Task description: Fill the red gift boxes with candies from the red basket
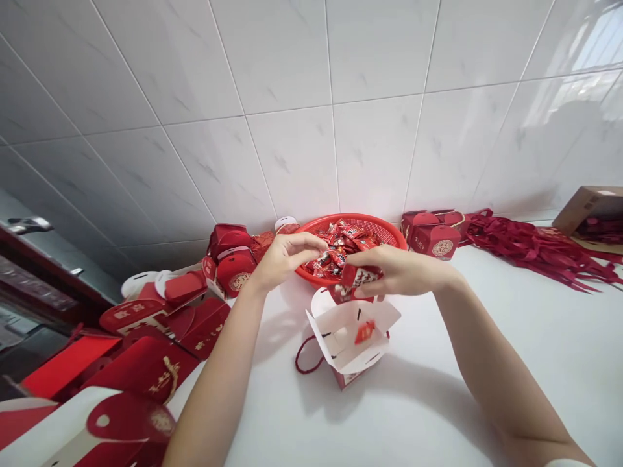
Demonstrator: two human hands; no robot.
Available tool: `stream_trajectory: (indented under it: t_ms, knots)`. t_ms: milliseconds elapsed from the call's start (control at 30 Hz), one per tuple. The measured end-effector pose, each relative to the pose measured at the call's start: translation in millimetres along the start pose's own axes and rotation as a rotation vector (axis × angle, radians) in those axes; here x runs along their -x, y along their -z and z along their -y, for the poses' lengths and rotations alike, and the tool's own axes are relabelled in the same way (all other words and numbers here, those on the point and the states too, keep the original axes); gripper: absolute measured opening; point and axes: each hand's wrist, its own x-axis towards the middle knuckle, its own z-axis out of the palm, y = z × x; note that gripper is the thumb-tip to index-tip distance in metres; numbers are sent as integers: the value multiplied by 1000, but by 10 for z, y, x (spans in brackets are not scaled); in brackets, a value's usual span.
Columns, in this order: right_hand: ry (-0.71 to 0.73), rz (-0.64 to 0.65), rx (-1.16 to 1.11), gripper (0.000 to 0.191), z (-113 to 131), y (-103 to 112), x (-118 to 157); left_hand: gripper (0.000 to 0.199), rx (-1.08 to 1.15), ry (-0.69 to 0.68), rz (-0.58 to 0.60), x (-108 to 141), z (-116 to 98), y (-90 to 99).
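Just below the right hand (pixel 400 269), pinching red packets (pixel 364 276), sits an open box (pixel 341 340); left hand's (pixel 286 256) grip unclear.

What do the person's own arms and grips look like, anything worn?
The left arm and right arm are bare along the forearm, with no watch or bracelet visible. The left grip and right grip are ungloved human hands; I can't make out any rings. A whitish edge, probably a sleeve, shows low on the right arm.
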Motion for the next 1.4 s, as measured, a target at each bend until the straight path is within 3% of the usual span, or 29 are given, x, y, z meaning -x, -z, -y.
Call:
stream_trajectory:
  t_ms: [167,333,500,600,733,833,1067,1200,1400]
  knots:
    - [-15,166,247,3,109,-225,-93,16,-298,89,293,227,-211,78]
    - [-32,210,236,14,112,-317,-128,20,-506,177,464,382,-307,93]
    - [-55,234,272,12,124,-402,-148,22,-558,246,533,451,-356,49]
    - [-69,241,259,20,135,-428,-157,23,-587,249,569,468,-369,40]
    - [-122,151,370,29,160,-366,-117,28,-619,273,580,483,-389,61]
    - [-150,139,399,27,193,-259,-33,38,-660,312,652,478,-427,76]
    - [-364,77,488,20,162,-49,148,41,-535,289,848,419,-411,21]
    - [-515,116,549,17,107,-23,147,43,-463,262,870,396,-378,-26]
    - [-592,141,557,27,80,-98,87,43,-453,255,894,414,-442,-35]
